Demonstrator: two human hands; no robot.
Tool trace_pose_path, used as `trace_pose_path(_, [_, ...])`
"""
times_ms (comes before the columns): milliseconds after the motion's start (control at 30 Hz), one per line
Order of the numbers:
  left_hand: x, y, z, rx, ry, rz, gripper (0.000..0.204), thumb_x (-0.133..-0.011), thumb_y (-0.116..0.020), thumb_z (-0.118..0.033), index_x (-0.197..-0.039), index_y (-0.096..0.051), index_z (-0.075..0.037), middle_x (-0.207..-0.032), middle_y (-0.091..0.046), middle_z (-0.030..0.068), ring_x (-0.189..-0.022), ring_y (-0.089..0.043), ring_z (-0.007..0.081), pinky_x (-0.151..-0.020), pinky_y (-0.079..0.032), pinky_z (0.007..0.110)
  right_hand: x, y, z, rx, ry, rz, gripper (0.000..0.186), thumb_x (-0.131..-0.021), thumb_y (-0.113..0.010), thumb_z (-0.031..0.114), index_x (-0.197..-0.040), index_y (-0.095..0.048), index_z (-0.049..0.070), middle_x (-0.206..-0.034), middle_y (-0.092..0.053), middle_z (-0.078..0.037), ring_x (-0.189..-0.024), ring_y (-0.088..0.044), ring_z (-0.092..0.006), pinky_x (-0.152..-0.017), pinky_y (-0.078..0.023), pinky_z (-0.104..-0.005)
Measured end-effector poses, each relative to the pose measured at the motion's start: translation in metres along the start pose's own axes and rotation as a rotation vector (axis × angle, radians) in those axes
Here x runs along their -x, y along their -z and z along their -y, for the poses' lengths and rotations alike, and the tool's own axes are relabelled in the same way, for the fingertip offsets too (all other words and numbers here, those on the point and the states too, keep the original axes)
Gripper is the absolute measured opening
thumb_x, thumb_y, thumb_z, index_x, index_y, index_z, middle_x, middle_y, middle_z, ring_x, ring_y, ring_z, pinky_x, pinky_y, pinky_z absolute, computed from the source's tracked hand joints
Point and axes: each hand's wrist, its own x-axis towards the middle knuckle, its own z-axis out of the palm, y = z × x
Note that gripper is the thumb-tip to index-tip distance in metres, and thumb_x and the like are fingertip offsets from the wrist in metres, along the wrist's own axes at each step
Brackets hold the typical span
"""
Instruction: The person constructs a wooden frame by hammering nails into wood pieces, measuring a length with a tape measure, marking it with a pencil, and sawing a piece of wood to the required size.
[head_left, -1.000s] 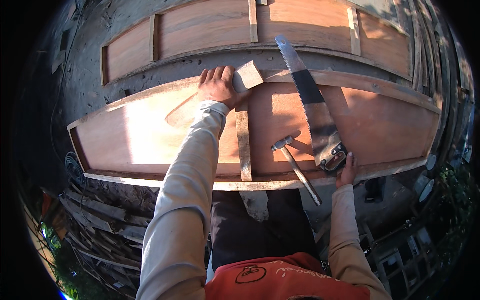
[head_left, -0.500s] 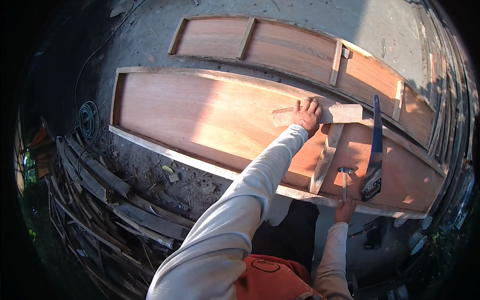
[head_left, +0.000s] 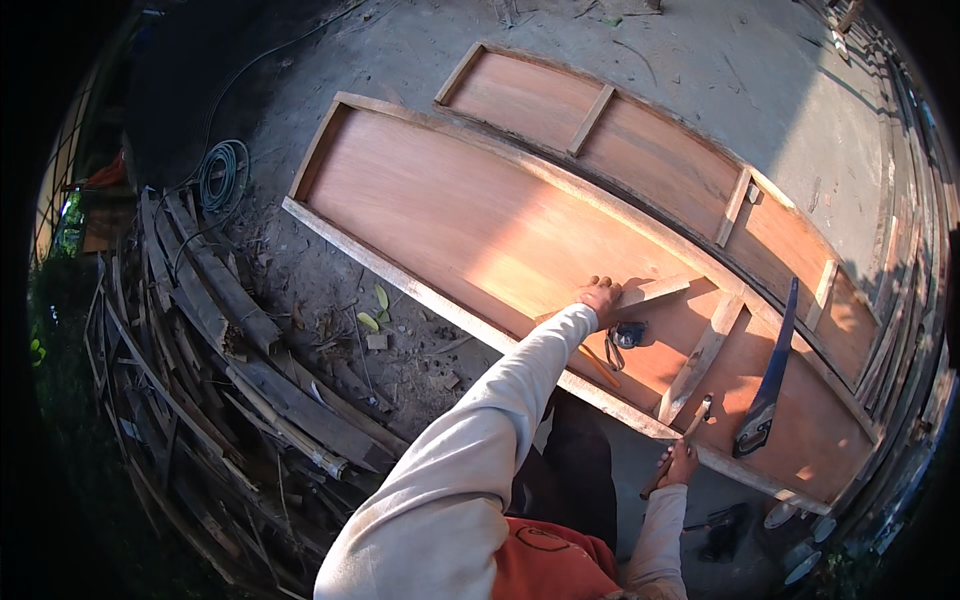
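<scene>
A long framed plywood panel (head_left: pixel 420 220) lies before me, with a cross batten (head_left: pixel 700 355) near its right part. My left hand (head_left: pixel 600 295) grips a short pale wood piece (head_left: pixel 655 287) over the plywood. Just below it are a tape measure (head_left: pixel 627 334) and an orange pencil-like stick (head_left: pixel 602 368). At the near edge my right hand (head_left: pixel 676 463) is closed round the handle of a hammer (head_left: pixel 705 408), its head over the panel. A handsaw (head_left: pixel 760 400) lies at the right, across the panel's rail.
A second framed panel (head_left: pixel 650 150) lies beyond on the concrete floor (head_left: pixel 800 100). Scrap boards (head_left: pixel 260 380) are piled at the left, below a coiled hose (head_left: pixel 222 175). More long timbers (head_left: pixel 920 250) run along the right.
The view has swung round. My left hand has drawn the wood piece back from the far rail, uncovering the tape measure. My right hand has left the saw and taken hold of the hammer.
</scene>
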Motion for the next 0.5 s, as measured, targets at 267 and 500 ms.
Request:
trace_pose_path(267, [0.068, 0.14, 0.146, 0.02, 0.178, -0.609, 0.048, -0.076, -0.076, -0.024, -0.12, -0.061, -0.011, -0.115, -0.059, 0.0144, -0.111, -0.055, 0.0357, -0.092, -0.05, 0.047, 0.072, -0.032, 0.01, -0.077, 0.124, -0.084, 0.013, -0.1, -0.055, 0.024, -0.101, -0.049, 0.012, -0.077, -0.052, -0.001, -0.058, -0.053, -0.0122, -0.045, -0.043, -0.0275])
trace_pose_path(500, [0.047, 0.215, 0.315, -0.01, 0.269, -0.713, 0.046, -0.076, -0.074, -0.026, -0.117, -0.062, -0.011, -0.113, -0.06, 0.013, -0.108, -0.056, 0.0351, -0.09, -0.051, 0.047, 0.12, -0.177, -0.018, -0.134, 0.132, -0.211, 0.014, -0.1, -0.055, 0.023, -0.097, -0.049, 0.011, -0.076, -0.051, -0.001, -0.055, -0.053, -0.0122, -0.044, -0.043, -0.0282])
